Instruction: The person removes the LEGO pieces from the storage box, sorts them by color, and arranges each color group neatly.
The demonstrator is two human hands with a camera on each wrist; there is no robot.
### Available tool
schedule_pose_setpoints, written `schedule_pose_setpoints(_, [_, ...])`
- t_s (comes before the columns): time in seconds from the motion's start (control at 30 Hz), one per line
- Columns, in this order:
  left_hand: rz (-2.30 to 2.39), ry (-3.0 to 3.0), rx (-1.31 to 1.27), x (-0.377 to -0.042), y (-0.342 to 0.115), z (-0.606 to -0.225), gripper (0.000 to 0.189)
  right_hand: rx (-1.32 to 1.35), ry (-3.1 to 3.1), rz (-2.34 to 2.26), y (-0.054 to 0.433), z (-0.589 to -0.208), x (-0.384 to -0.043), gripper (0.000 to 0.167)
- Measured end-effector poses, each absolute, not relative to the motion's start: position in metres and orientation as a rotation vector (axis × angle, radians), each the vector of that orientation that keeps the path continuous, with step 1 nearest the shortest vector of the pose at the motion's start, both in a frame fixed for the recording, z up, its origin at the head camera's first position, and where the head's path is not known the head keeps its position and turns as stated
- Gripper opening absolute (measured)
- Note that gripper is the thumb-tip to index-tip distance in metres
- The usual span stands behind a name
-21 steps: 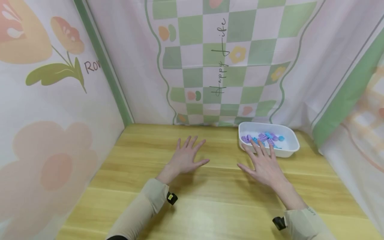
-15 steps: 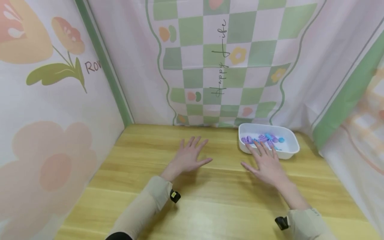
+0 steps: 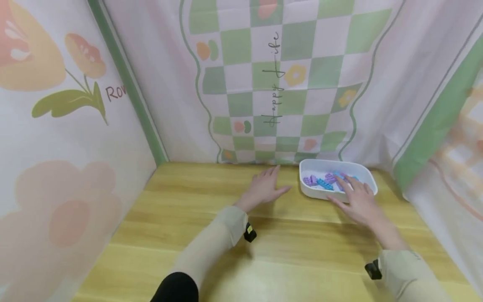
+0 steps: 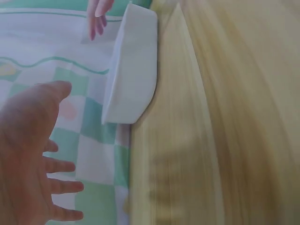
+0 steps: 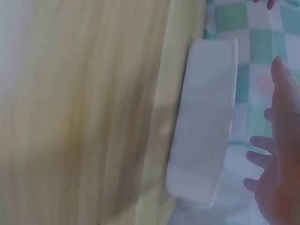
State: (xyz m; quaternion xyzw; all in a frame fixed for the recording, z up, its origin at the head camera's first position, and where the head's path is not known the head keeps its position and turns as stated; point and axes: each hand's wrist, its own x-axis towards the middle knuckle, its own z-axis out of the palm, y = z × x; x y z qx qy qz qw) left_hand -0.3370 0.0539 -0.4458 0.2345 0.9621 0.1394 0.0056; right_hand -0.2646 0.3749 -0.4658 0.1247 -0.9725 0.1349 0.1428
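hovering hands (image 3: pixel 262 187) (image 3: pixel 361 204), fingers (image 4: pixel 64 186) spread, empty, near white tub (image 3: pixel 312 191), cloth (image 3: pixel 290 82) reading "happy life"

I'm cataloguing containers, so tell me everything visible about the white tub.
The white tub looks like smooth plastic: open-topped, rectangular, with rounded corners and walls flaring toward the rim. It stands upright at the far right of the table, near the curtain, holding purple and blue toy bricks. The right grip hovers over it; no contact shows.

The yellowish wood-grained table (image 3: pixel 294 256), perhaps laminate, bears a white tub (image 5: pixel 204 117) near its far right corner.
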Motion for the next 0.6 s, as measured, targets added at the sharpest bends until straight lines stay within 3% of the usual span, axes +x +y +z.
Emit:
schedule_pose_setpoints(0.37, [0.481,3.010,0.667,-0.363,0.121,-0.448,0.102,0.068,-2.845,0.467,0.431,-0.462,-0.290,0.098])
schedule_pose_setpoints(0.6, [0.406,3.006,0.681,-0.363,0.152,-0.468,0.111,-0.018,-2.932,0.531,0.456,-0.475,-0.294,0.107])
